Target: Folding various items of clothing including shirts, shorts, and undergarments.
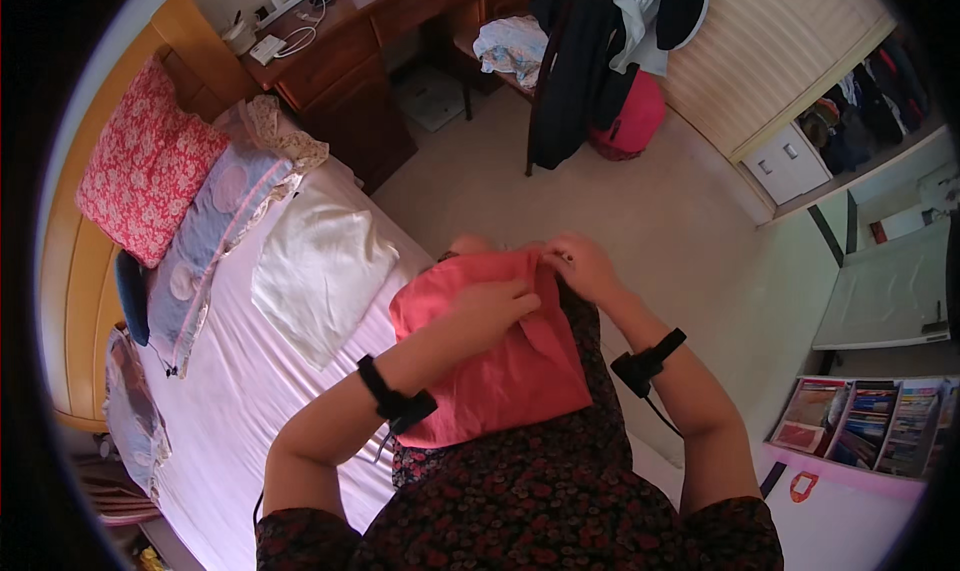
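Note:
A coral-red piece of fabric (470, 401), perhaps a garment, is spread over my lap with its right part folded over. My left hand (500, 306) lies across it, fingers closed at the crease near its upper right. At the top right corner my right hand (582, 269) pinches the fabric's edge between thumb and fingers. Part of the far edge is hidden by my hands. On the bed to the left, a white folded cloth (325, 276) rests apart from both hands.
Beside me on the left is the bed (230, 411) with a red patterned cushion (150, 166) and a grey-purple pillow (220, 216). Ahead stand a wooden desk (340, 101), a chair hung with clothes (565, 91) and a pink-red bag (632, 116). An organizer box (850, 426) sits at right.

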Tool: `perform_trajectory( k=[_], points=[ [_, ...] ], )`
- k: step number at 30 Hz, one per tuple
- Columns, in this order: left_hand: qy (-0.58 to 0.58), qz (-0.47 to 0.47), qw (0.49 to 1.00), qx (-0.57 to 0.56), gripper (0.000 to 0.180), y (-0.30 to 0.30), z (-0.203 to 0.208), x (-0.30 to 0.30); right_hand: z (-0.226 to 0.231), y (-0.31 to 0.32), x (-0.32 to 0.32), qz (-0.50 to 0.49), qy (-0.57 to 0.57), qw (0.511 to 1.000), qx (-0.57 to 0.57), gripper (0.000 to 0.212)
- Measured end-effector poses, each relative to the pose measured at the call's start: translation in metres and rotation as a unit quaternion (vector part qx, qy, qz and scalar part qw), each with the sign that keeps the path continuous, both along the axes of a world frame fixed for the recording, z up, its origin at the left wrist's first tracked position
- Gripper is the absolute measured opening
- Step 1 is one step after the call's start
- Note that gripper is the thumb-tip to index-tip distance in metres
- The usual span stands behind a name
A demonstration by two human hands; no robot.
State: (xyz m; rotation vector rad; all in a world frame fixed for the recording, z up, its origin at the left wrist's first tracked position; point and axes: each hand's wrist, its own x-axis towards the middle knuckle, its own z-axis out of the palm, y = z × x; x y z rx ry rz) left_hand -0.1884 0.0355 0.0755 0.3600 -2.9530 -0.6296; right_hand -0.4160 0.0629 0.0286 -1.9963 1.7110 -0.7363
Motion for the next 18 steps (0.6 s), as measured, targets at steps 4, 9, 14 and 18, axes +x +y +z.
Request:
perform_trajectory(
  k=[4,9,14,18],
  points=[
    [0.090,0.093,0.991,0.032,0.030,0.015,0.014,0.042,0.020,-0.017,-0.012,-0.011,-0.335,0.922,0.193,0.013],
    [0.142,0.118,0.983,0.017,0.033,0.030,0.024,0.059,0.034,-0.037,-0.003,-0.006,-0.417,0.890,0.183,0.011],
    [0.139,0.191,0.972,-0.017,0.032,0.016,0.020,0.074,0.007,-0.032,-0.004,-0.129,-0.237,0.963,-0.017,0.013],
    [0.133,0.393,0.910,-0.005,0.030,0.001,-0.030,0.129,0.031,-0.007,0.013,-0.022,-0.205,0.974,0.090,0.016]
  ],
)
